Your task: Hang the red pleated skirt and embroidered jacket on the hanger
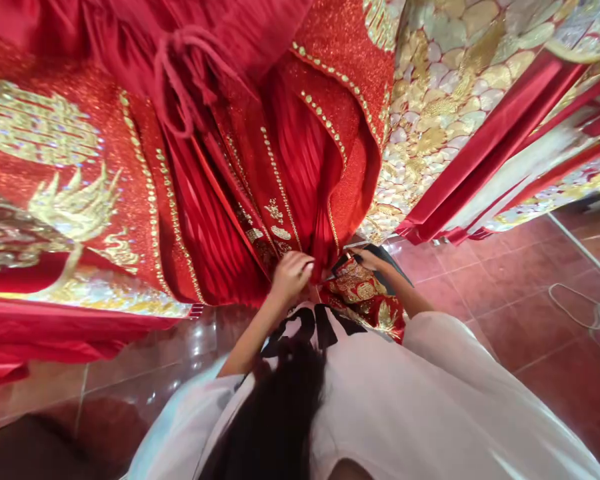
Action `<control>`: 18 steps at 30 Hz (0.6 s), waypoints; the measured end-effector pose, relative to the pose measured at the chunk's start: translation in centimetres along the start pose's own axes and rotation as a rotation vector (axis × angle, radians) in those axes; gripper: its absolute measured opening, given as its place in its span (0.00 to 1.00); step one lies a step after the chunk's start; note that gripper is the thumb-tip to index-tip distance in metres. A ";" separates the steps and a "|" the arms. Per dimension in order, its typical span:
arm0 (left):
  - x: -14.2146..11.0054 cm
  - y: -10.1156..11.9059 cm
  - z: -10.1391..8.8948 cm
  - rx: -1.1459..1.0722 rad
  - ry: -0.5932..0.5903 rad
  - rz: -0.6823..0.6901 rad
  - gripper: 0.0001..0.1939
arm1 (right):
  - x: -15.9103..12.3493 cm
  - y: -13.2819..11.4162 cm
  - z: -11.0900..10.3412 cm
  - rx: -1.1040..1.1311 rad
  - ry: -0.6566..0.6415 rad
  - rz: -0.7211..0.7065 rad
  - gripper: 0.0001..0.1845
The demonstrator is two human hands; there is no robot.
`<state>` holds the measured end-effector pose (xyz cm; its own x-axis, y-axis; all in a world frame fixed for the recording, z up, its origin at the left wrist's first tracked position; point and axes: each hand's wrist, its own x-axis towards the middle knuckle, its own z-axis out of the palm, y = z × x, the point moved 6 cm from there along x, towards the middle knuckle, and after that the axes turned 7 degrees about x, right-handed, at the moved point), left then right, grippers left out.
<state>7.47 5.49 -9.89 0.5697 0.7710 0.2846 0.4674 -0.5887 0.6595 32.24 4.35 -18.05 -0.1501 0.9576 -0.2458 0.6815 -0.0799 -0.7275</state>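
In the middle of the view my left hand (293,273) is closed, thumb and fingers drawn together beside the lower edge of a red pleated skirt (307,143). What it pinches is too small to make out. Just to the right, my right hand (369,259) reaches to the dark top edge of a red and gold embroidered cloth (367,291) bunched before my body. Its fingers curl in there, partly hidden, and I cannot make out what they hold. Red glittery panels (343,87) with gold beaded borders hang around the pleats.
A red cord bow (183,80) hangs at the top. Gold and pearly sequined fabric (433,113) with red satin bands (495,147) hangs at the right. Below lie reddish floor tiles (525,307), with a white cord (570,307) at the far right.
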 end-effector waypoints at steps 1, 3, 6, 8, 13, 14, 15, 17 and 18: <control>0.6 -0.1 3.9 -0.056 -0.074 -0.024 0.13 | -0.2 0.8 1.0 0.005 -0.049 0.016 0.22; 1.8 -0.4 10.4 -0.149 -0.193 -0.093 0.16 | -0.4 1.9 2.3 0.009 -0.118 0.047 0.21; 2.4 -0.4 16.9 -0.277 -0.342 -0.161 0.32 | -0.5 2.7 3.0 -0.008 -0.164 0.087 0.22; 1.8 -0.2 19.0 -0.341 -0.426 -0.195 0.36 | -1.0 3.0 2.9 -0.033 -0.165 0.117 0.22; -0.7 0.6 18.3 -0.448 -0.613 -0.231 0.17 | -3.8 2.1 -0.4 -0.163 -0.067 0.171 0.14; -0.8 0.9 17.2 -0.458 -0.622 -0.226 0.15 | -4.3 1.2 -1.7 -0.192 -0.037 0.153 0.13; -0.7 1.3 15.7 -0.463 -0.618 -0.218 0.15 | -4.8 -0.2 -3.1 -0.217 -0.007 0.126 0.13; 0.2 2.4 11.4 -0.456 -0.567 -0.193 0.14 | -5.8 -4.1 -6.2 -0.247 0.039 0.018 0.12; 0.8 3.1 8.8 -0.455 -0.523 -0.170 0.14 | -6.4 -6.6 -7.7 -0.251 0.060 -0.055 0.11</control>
<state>15.28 2.12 -13.70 0.8168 0.5587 -0.1435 0.3146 -0.2229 0.9227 34.26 0.90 -6.75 -0.1540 0.9739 -0.1668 0.8311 0.0364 -0.5549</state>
